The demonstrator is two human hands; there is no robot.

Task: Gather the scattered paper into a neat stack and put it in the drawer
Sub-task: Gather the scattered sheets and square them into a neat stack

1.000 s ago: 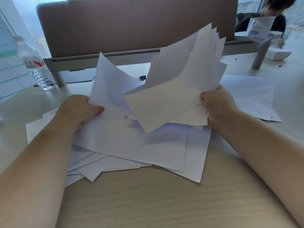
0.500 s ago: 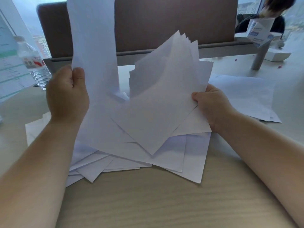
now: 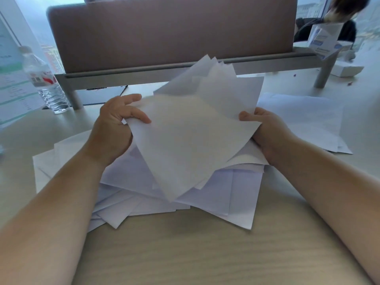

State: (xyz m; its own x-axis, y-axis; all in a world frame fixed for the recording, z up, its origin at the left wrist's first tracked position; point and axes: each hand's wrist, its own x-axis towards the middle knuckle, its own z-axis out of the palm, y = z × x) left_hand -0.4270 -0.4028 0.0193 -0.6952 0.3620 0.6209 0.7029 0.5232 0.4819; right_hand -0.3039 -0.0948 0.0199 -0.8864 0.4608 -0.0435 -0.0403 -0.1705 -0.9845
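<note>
A fanned bunch of white paper sheets (image 3: 191,128) is lifted off the desk, tilted with one corner pointing down toward me. My right hand (image 3: 265,130) grips its right edge, thumb on top. My left hand (image 3: 117,122) pinches the left corner of the top sheet, thumb on the paper and index finger stretched out behind. Below them lies a loose pile of white sheets (image 3: 236,194) spread unevenly on the wooden desk (image 3: 195,249). More sheets (image 3: 304,120) lie flat to the right. No drawer is in view.
A clear water bottle (image 3: 44,81) stands at the back left beside a printed sign (image 3: 12,79). A brown desk divider (image 3: 170,31) on a grey rail closes off the far side. White boxes (image 3: 324,40) sit at the back right.
My left hand lifted a single sheet high, then brought it down onto the bunch in my right hand. It now pinches that bunch's left corner. The bunch has sunk a little.
</note>
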